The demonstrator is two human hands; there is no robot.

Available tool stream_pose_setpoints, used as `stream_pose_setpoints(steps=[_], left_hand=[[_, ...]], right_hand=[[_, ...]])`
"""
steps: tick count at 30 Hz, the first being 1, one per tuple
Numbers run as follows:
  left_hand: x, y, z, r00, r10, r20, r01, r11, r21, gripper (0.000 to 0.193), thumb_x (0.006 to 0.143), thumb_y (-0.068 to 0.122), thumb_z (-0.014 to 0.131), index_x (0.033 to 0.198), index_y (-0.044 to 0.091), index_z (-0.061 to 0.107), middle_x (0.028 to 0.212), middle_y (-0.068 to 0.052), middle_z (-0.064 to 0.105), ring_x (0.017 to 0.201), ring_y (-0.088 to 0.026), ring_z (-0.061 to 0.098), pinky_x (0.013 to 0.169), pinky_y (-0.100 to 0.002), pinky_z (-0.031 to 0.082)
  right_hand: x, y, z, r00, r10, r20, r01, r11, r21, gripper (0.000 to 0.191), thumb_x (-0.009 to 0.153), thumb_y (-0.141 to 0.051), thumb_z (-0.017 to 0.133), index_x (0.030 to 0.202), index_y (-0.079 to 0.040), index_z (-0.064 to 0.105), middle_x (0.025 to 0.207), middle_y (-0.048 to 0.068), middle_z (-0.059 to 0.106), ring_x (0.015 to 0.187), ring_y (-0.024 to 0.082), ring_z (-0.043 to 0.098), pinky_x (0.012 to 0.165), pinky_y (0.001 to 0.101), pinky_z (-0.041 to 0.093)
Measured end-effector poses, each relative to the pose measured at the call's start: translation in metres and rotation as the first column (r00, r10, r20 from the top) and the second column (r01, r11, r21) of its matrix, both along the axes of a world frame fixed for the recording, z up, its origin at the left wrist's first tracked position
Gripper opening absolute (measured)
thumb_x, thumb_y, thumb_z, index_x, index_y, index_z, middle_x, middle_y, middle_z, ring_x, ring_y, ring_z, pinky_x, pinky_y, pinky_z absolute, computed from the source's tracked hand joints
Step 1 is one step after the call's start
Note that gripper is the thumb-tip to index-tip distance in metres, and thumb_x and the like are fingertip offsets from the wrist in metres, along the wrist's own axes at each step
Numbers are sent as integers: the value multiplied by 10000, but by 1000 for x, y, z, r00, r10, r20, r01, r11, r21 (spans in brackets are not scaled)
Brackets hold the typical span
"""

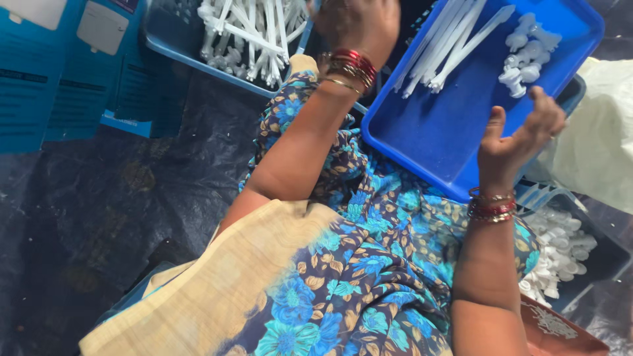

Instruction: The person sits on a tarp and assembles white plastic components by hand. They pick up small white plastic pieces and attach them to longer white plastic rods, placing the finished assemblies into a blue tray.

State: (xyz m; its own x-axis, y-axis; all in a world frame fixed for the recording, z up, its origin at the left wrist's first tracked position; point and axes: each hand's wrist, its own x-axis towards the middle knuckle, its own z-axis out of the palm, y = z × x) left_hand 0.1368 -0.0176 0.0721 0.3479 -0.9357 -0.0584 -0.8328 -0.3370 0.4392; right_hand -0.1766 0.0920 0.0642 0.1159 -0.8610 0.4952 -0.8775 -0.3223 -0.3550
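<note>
While both hands hover, positions read thus:
Right hand [521, 135]: open grip, empty, at the blue tray [435, 132] near edge.
White sticks [448, 43]: beyond it, long axes running away.
Left hand [359, 26]: farther left, grip unclear.

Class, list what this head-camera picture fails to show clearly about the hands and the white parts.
- Left hand: fingers blurred and cut off by the top edge; any grip cannot be told.
- Right hand: palm faces away; contents hidden.
- Small white parts in the basket: too small to identify.
- White sticks: cut off by the top edge.
</note>
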Motion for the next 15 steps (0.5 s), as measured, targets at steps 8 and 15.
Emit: stream_pose_setpoints(steps=[8, 15], left_hand=[[-66, 34, 3, 762, -597, -251, 642, 646, 412, 484, 907, 522, 631, 1255, 184, 629, 1216, -90, 680, 1180, -314, 630, 1033, -643, 371], [-111, -3, -32, 787, -568, -239, 505, 817, -279, 395, 792, 387, 708, 1117, 162, 701, 1118, -135, 697, 980, -357, 690, 739, -580, 520]], right_hand=[[-1, -10, -93, 996, 58, -65, -38, 960, 278, 526, 955, -264, 797, 1380, -45, 580, 1321, 187, 560, 1273, 369, 499, 1095, 486, 337], [6, -43, -153, 995, 104, -13, -89, 906, 413, 502, 931, -292, 764, 1288, 20, 600, 1262, 230, 612, 1217, 415, 534, 1049, 500, 415]])
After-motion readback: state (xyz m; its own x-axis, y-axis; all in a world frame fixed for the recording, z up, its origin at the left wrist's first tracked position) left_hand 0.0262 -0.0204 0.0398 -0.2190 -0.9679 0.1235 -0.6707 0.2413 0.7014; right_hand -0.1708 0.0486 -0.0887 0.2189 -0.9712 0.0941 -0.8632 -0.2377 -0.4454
